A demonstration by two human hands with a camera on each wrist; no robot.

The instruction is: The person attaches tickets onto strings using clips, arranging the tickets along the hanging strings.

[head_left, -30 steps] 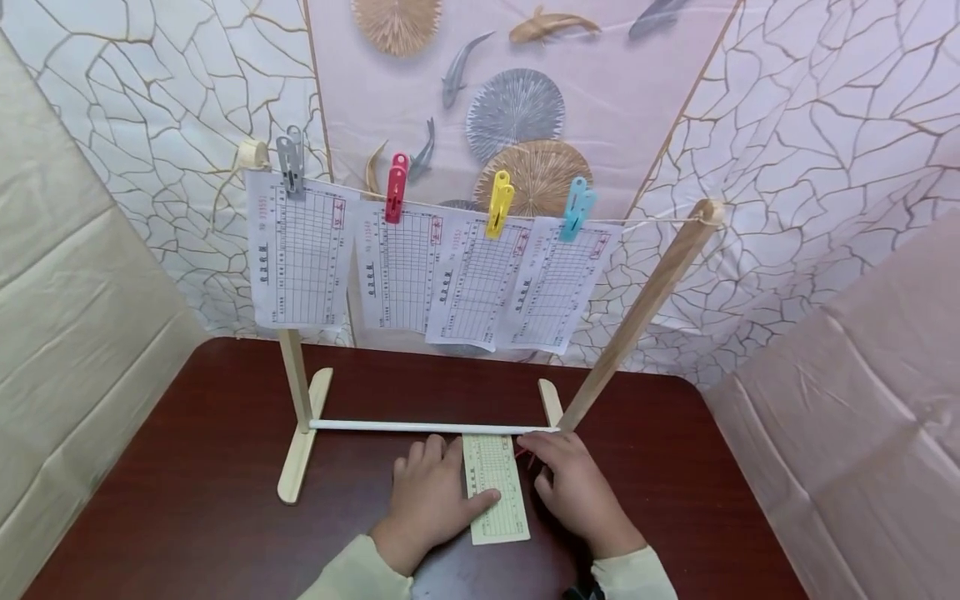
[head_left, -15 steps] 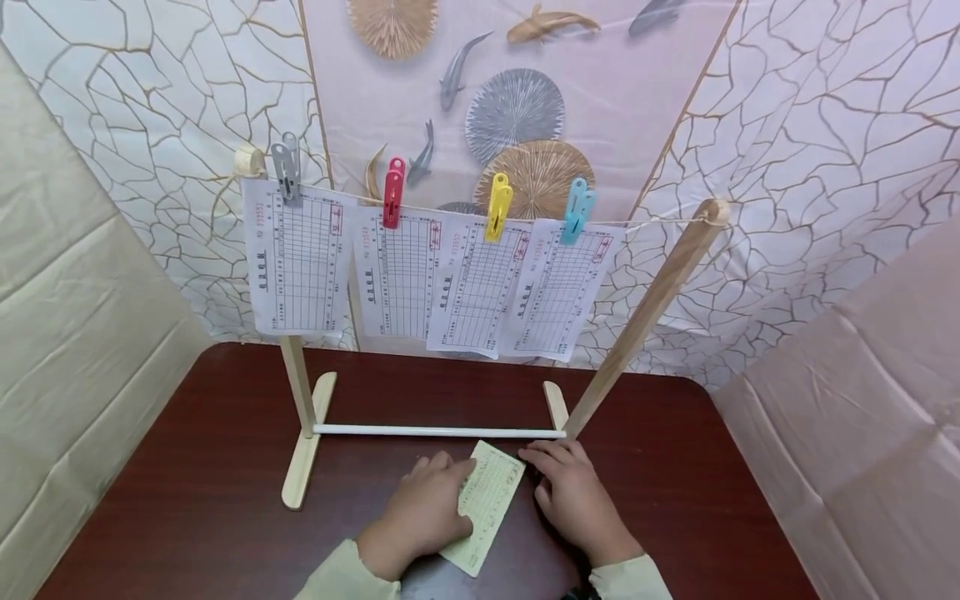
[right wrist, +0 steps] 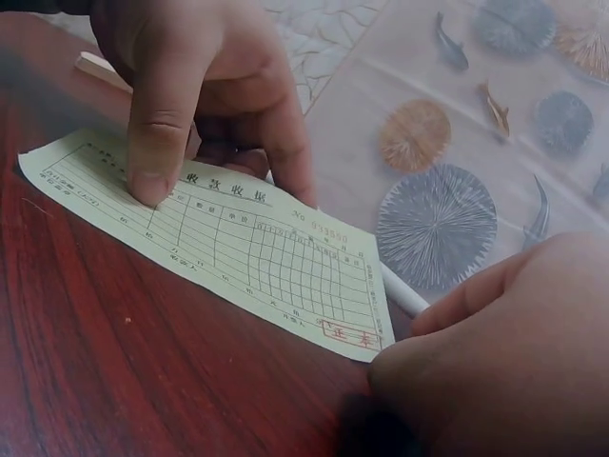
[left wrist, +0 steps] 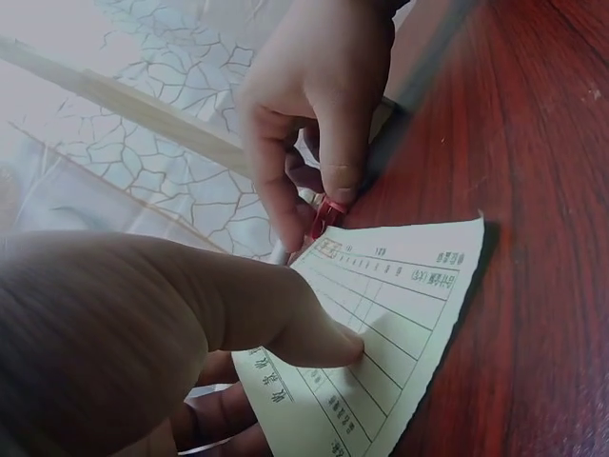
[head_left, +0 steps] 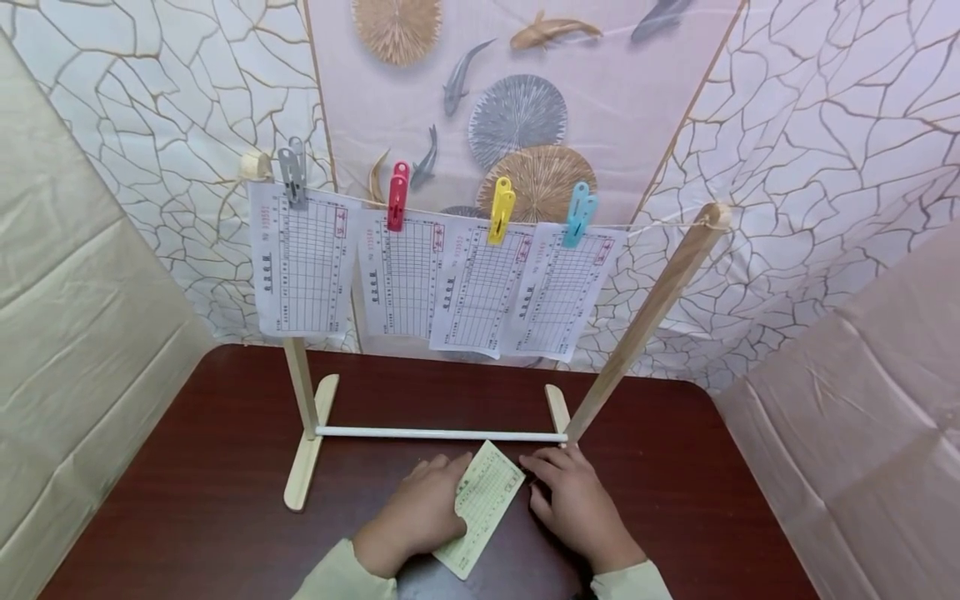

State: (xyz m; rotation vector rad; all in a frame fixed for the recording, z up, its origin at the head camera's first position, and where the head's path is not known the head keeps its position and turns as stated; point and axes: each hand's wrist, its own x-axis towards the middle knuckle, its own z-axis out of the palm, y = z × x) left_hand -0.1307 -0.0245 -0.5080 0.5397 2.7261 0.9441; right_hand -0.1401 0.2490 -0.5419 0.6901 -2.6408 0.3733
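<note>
My left hand (head_left: 423,508) holds a pale yellow-green receipt slip (head_left: 483,508), its thumb on the printed face and its fingers behind, as the left wrist view shows. The slip lies slantwise in the head view, its red-stamped end toward my right hand (head_left: 577,500). Between the thumb and fingers of my right hand is a small red clothes peg (left wrist: 325,219), right at that end of the slip. My right hand hides the peg in the head view. In the right wrist view the slip (right wrist: 238,248) stands tilted over the dark table, stamped corner by the right fingertips.
A wooden stand with a white crossbar (head_left: 442,433) stands just beyond my hands. From its string hang several white receipts (head_left: 307,275), held by a grey peg (head_left: 292,171), a red peg (head_left: 397,196), a yellow peg (head_left: 502,210) and a blue peg (head_left: 580,215). Patterned cloth hangs behind.
The slip has turned clockwise in the head view, its near end swinging left. My left hand has shifted slightly left and nearer. My right hand has stayed almost in place.
</note>
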